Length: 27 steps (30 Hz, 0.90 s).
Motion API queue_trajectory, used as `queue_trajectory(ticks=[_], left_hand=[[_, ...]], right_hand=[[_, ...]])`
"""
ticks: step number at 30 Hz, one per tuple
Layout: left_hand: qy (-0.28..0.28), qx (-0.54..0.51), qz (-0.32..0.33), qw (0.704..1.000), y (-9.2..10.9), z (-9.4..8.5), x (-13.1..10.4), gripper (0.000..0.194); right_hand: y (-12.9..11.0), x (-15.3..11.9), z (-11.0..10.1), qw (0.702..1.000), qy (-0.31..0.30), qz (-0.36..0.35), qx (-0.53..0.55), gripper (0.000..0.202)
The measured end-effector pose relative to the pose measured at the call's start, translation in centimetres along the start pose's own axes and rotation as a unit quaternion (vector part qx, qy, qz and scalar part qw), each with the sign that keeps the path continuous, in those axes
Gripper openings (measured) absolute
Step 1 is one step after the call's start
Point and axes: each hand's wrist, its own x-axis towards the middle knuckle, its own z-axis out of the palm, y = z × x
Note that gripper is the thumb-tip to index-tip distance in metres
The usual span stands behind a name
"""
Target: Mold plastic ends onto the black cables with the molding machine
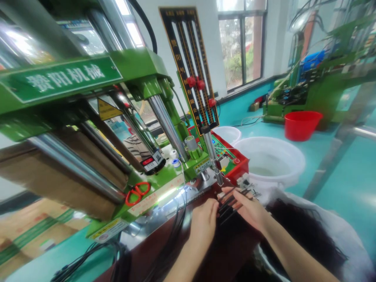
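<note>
Several thin black cables [227, 209] run between my two hands, in front of the green machine's lower edge. My left hand [204, 219] is closed, its fingers curled at the cables' near side. Bent around the same cables from the right is my right hand [249, 209], with strands passing across its fingers. Blur hides the cable ends. More black cables [176, 225] hang over the dark red table edge [147, 258] to the left. Just beyond my hands stands an upright metal rod [212, 154].
The green press [141, 66] fills the left, with orange-handled scissors [138, 194] on its bed. A red control panel [242, 166] sits behind my hands. White tub [290, 158], red bucket [302, 125] and a white bag [349, 239] with black contents stand right. A person's striped sleeve [136, 147] shows behind the press.
</note>
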Motion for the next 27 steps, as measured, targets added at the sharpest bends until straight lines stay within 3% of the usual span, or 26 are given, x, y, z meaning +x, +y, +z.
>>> queue_trajectory(ticks=[3, 6, 8, 13, 16, 19, 22, 27], left_hand=[[-0.048, 0.002, -0.015, 0.999, 0.4, 0.4, 0.5, 0.026], [-0.137, -0.144, -0.076, 0.977, 0.6, 0.7, 0.6, 0.023], [-0.161, -0.228, -0.111, 0.954, 0.8, 0.8, 0.7, 0.019], [-0.153, -0.311, -0.134, 0.929, 1.2, 0.9, 1.7, 0.015], [-0.121, -0.304, -0.119, 0.937, 1.3, 0.8, 2.1, 0.015], [-0.084, -0.254, -0.103, 0.958, 1.3, 0.8, 2.1, 0.014], [-0.078, -0.261, -0.130, 0.953, 1.3, 1.0, 2.0, 0.015], [-0.088, -0.258, -0.136, 0.952, 1.1, 1.5, 1.8, 0.017]], right_hand=[[0.1, -0.2, -0.1, 1.000, 0.004, 0.000, 0.003, 0.024], [0.0, -0.4, -0.1, 1.000, -0.003, 0.027, 0.010, 0.026], [-0.2, -0.6, -0.1, 0.999, -0.003, 0.038, 0.016, 0.026], [-0.2, -0.5, -0.1, 0.999, -0.005, 0.026, 0.026, 0.024], [-0.2, -0.4, -0.1, 0.999, -0.003, 0.028, 0.034, 0.022], [-0.1, -0.4, 0.1, 0.999, 0.044, 0.005, 0.030, 0.016], [0.2, -0.4, 0.6, 0.994, 0.101, -0.030, 0.039, 0.006], [0.6, -0.3, 0.9, 0.986, 0.150, -0.042, 0.049, 0.015]])
